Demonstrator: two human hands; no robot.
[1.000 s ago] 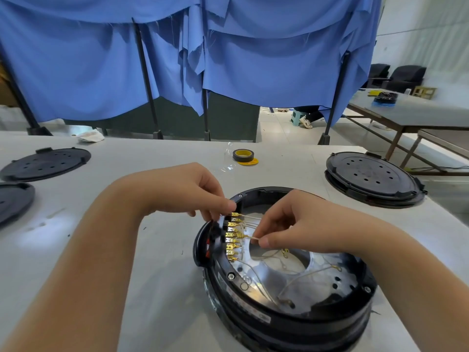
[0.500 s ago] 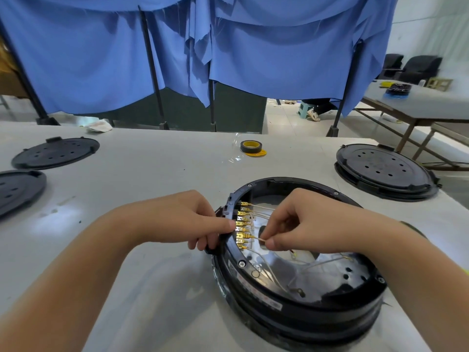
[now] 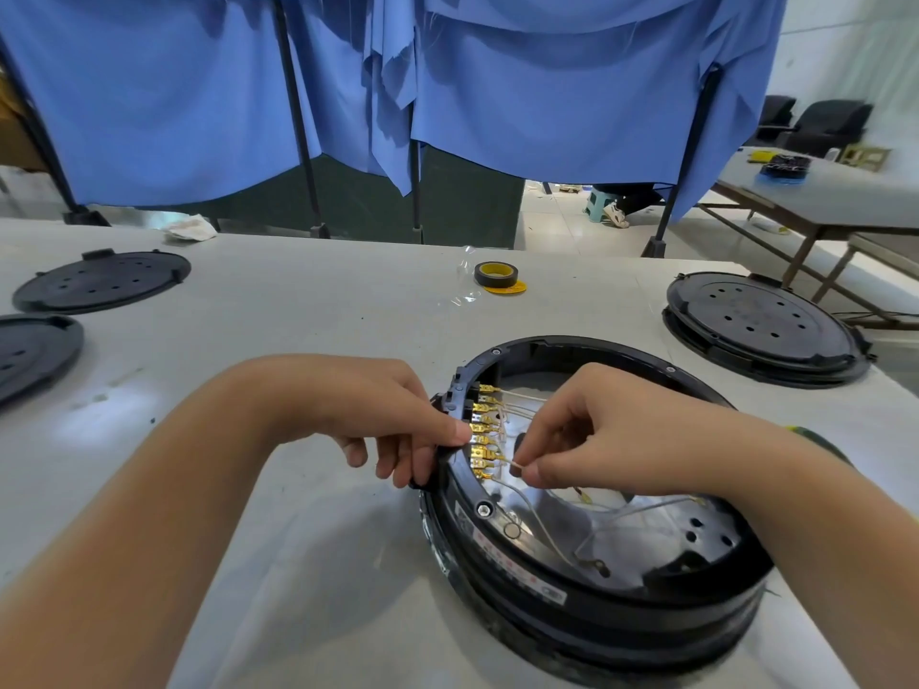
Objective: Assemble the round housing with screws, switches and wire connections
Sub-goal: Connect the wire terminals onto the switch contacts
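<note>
Since 1 s ago our left hand [image 3: 398, 415] dropped to grip the housing [image 3: 587, 579] rim, steadying it; right hand [image 3: 587, 440] pinches a wire [image 3: 509, 461] toward the gold terminals [image 3: 482, 440].

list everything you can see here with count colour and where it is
round black plastic housing: 1, black, near right of the table, open side up
gold metal terminals: a row, exact count unclear, gold, inside the housing's left wall
thin pale wires: several, off-white, looping over the housing's silvery floor
flat round black covers: 2, black, far left of the table
closed round black unit: 1, black, far right
roll of tape: 1, black with yellow core, far centre
white table: 1, white
blue cloth curtain: blue, behind the table
left hand: grips the housing's left rim
right hand: pinches a wire beside the terminals
</note>
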